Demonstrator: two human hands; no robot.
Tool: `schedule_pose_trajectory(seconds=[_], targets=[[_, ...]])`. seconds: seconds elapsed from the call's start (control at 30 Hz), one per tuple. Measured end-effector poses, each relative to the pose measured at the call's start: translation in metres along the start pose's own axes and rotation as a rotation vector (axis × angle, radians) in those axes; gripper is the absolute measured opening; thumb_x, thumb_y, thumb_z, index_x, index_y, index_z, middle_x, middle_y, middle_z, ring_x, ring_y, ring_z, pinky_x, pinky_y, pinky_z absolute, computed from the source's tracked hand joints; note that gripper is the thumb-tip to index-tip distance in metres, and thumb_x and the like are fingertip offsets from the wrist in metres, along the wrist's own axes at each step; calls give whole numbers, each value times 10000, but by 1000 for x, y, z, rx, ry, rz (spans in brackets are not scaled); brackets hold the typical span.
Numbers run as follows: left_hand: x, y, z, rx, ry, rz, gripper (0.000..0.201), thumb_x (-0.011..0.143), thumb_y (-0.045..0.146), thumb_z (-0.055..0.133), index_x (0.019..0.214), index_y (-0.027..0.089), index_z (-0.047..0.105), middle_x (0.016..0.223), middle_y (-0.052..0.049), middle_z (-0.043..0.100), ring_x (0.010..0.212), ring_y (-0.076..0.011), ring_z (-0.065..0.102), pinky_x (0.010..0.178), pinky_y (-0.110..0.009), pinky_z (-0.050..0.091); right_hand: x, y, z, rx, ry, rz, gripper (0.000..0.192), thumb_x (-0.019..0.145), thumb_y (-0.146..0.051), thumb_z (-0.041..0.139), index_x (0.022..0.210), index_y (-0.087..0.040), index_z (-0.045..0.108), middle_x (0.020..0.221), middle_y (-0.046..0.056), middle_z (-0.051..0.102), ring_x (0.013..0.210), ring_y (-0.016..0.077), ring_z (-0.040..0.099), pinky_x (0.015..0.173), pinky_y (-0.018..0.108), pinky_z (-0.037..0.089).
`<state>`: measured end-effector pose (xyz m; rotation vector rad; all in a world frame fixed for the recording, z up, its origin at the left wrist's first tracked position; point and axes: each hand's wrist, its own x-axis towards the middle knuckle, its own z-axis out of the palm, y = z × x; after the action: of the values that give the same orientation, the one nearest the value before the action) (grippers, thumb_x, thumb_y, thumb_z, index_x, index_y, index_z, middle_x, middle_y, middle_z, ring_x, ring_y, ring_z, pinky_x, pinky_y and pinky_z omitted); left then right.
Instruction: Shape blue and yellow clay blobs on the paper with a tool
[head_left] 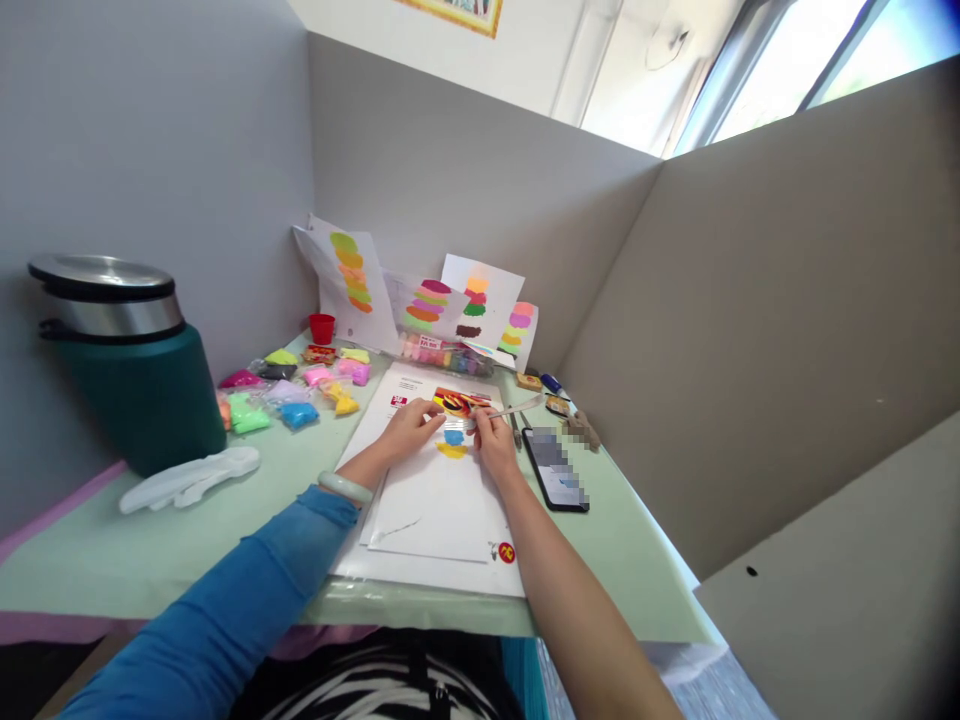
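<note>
My left hand lies on the white sheet, palm down, its fingers stretched toward the colour patches. My right hand is closed on a slim silvery tool, whose handle sticks out to the upper right. The tool's other end, by the fingertips, is too small to make out. Between the hands, the sheet carries a blue patch and a yellow patch. It rests on a larger white printed board or packet with a red and yellow picture near its top.
Small bags of coloured clay and a red cup stand at the left. A green flask and a white object are nearer. Colour sheets lean on the back partition. A phone lies right.
</note>
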<state>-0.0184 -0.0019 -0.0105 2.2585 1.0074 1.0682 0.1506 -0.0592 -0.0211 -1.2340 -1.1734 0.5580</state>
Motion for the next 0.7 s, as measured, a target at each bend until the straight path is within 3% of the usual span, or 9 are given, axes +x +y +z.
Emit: schedule_pose_trajectory(seconds=[0.13, 0.27, 0.37, 0.57, 0.7], targets=[[0, 0, 0, -83, -92, 34, 321, 817, 399, 450, 935, 169, 641, 840, -36, 658, 698, -150, 563, 650, -257, 424, -4, -4, 3, 88, -195, -73, 331, 819, -476, 466, 844, -182, 616, 653, -8, 583, 452, 85, 457, 447, 217, 346], [0, -4, 3, -112, -119, -12, 258, 770, 376, 493, 835, 174, 639, 653, -1, 618, 636, -149, 550, 584, -243, 405, -4, -3, 7, 146, -247, -12, 347, 789, -493, 506, 886, -181, 624, 635, -13, 584, 433, 80, 451, 438, 215, 354], [1, -6, 3, -128, -92, -54, 239, 764, 376, 483, 794, 174, 608, 599, 11, 583, 616, -149, 540, 572, -243, 397, -2, -4, 6, 240, -172, 71, 391, 761, -534, 521, 880, -172, 612, 601, -14, 581, 395, 70, 427, 393, 204, 308], [1, -2, -2, -85, -33, -97, 214, 756, 365, 477, 732, 177, 576, 595, 9, 576, 608, -152, 524, 561, -247, 366, 9, -4, -6, 411, 130, 157, 448, 742, -586, 507, 827, -155, 591, 485, -43, 506, 341, 48, 353, 345, 181, 209], [3, -6, -2, -88, 38, -122, 238, 790, 370, 427, 699, 189, 552, 595, 10, 571, 613, -150, 529, 576, -250, 368, 12, -2, -10, 499, 190, 188, 432, 714, -594, 535, 775, -168, 572, 463, -51, 488, 334, 50, 353, 330, 179, 202]])
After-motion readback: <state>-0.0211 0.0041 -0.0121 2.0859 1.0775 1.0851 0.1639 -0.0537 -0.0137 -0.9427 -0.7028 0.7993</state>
